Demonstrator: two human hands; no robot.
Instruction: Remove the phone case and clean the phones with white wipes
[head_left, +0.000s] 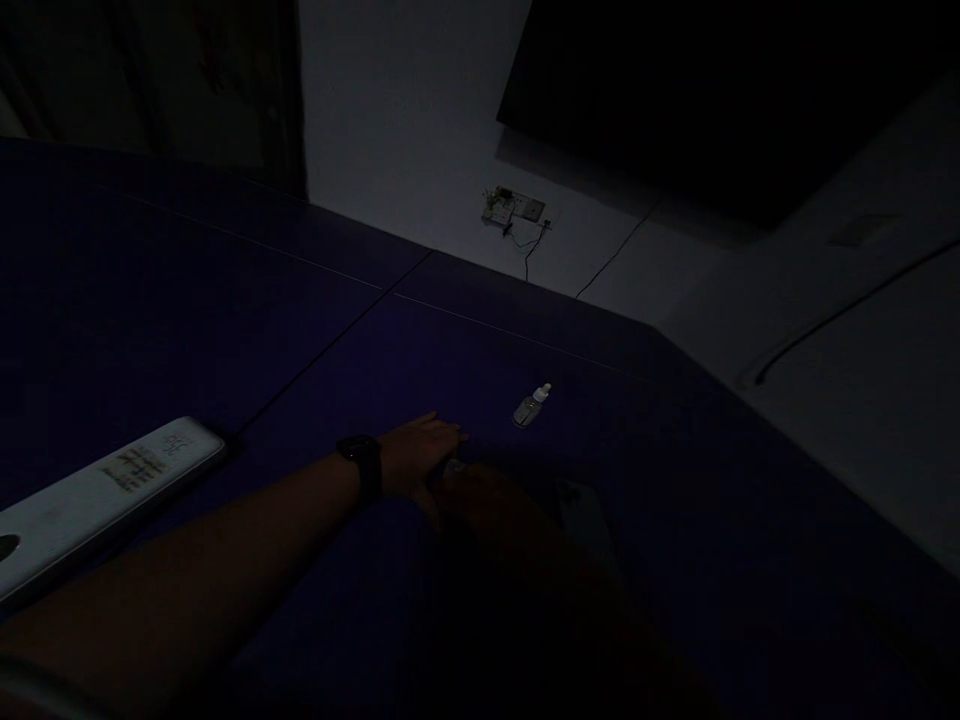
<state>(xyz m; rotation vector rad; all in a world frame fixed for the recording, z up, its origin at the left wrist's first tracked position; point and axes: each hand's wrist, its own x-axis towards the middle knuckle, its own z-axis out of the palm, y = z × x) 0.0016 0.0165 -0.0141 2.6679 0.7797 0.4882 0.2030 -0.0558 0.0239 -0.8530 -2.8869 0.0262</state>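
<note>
The scene is very dark. My left hand (421, 452), with a dark watch on its wrist, reaches low over the blue surface with its fingers stretched out and thumb apart. Right beside it is my right hand (480, 497), deep in shadow, its fingers bent together. A small pale thing (454, 467) shows between the two hands, at the right fingers; its kind is hidden. Beyond them a clear dropper bottle (529, 407) with a white top lies apart from both hands. Partly behind my right forearm is a flat grey thing, like a phone (586, 515).
A long white device (112, 500) with a printed label lies at the left, a dark cable (330, 345) running from it. Wall sockets (517, 206) with wires are at the back, below a large black screen (675, 100). A cable (855, 310) hangs on the right wall.
</note>
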